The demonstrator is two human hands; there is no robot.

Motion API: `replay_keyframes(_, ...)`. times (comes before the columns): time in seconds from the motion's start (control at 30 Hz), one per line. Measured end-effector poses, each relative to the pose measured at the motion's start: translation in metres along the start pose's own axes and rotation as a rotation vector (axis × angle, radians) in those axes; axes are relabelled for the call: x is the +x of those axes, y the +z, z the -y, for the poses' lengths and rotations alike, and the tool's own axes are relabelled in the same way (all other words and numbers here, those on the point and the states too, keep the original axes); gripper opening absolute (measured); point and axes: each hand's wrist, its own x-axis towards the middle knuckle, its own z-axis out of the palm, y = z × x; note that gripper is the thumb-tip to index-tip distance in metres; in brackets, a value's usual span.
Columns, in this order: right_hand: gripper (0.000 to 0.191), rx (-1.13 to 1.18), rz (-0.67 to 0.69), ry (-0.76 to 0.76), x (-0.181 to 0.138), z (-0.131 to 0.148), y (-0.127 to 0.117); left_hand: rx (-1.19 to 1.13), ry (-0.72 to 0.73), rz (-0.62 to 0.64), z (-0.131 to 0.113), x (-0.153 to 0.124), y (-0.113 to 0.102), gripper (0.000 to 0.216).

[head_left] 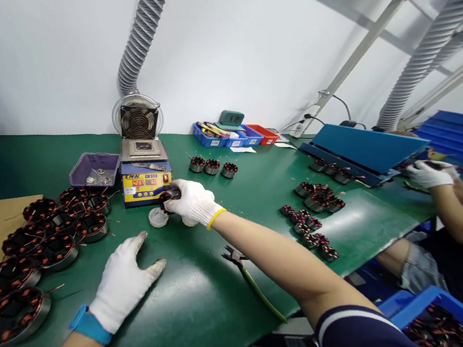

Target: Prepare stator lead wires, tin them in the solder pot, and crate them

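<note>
My right hand (194, 202), in a white glove with a yellow edge, grips a small copper-wound motor stator (168, 198) just in front of the solder pot (148, 187) with its red digits. A small whitish round dish (158, 217) sits below the stator; another pale container is partly hidden under the hand. My left hand (121, 280), gloved too, hovers low over the green table (184, 320), thumb and fingers apart, holding nothing. Larger stators (55, 251) with orange windings cluster to its left. Under my right forearm lie green-handled cutting pliers (249, 278).
A purple bin (95, 170) stands left of the pot, with a fan and duct (139, 120) behind. Three small stators (212, 167) stand beyond my right hand; more stator groups (320, 197) lie rightward. A co-worker's gloved hands (429, 174) work at far right beside a blue tilted panel (366, 144).
</note>
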Motion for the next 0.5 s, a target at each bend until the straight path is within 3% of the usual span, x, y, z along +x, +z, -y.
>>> replay_keyframes(0.1,0.057,0.351,0.015,0.062,-0.015,0.000,0.003,-0.113,-0.012,-0.048,-0.007,-0.006,0.005,0.073)
replay_keyframes(0.23,0.077,0.942,0.199,0.115,-0.058,0.003,0.029,-0.310,0.048,-0.134,-0.023,-0.021,0.018,0.068)
replay_keyframes(0.37,0.069,1.037,0.270,0.002,-0.099,0.009,0.050,-0.483,-0.047,-0.245,-0.030,-0.030,0.027,0.070)
replay_keyframes(0.5,0.078,1.276,0.490,-0.061,-0.103,0.004,0.042,-0.504,-0.127,-0.298,-0.029,-0.024,0.019,0.069)
